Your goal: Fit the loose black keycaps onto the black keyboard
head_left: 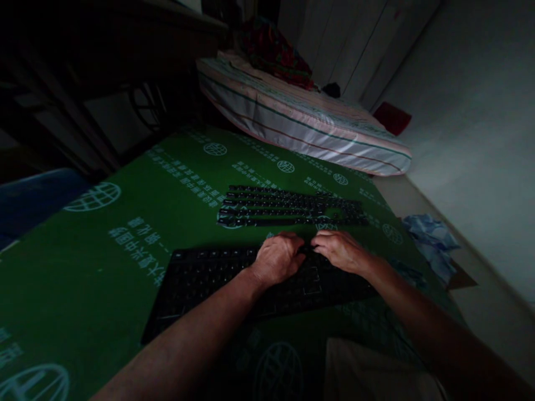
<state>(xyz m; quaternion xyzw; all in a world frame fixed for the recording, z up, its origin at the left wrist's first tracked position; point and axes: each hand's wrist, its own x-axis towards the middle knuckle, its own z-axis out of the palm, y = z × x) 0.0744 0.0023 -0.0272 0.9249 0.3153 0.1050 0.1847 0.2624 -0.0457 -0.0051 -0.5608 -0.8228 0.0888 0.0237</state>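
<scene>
A black computer keyboard (209, 278) lies on the green board, part of it without keycaps. My left hand (280, 257) rests over its middle, fingers curled and pinched at the top edge. Just to the right, my right hand (340, 249) bends over the same edge with thumb and fingers together. The fingertips of both hands almost meet; whatever is between them is too small and dark to make out. Beyond the keyboard, loose black keycaps (271, 205) are laid out in several rows. My forearms cover parts of the keyboard.
The green board (137, 184) has white print and globe marks. A mattress (301, 122) with a striped cover stands behind it, and crumpled pale cloth (432, 239) lies on the floor at right. A dark table (125, 50) is at the back left, a white wall (480, 139) at right.
</scene>
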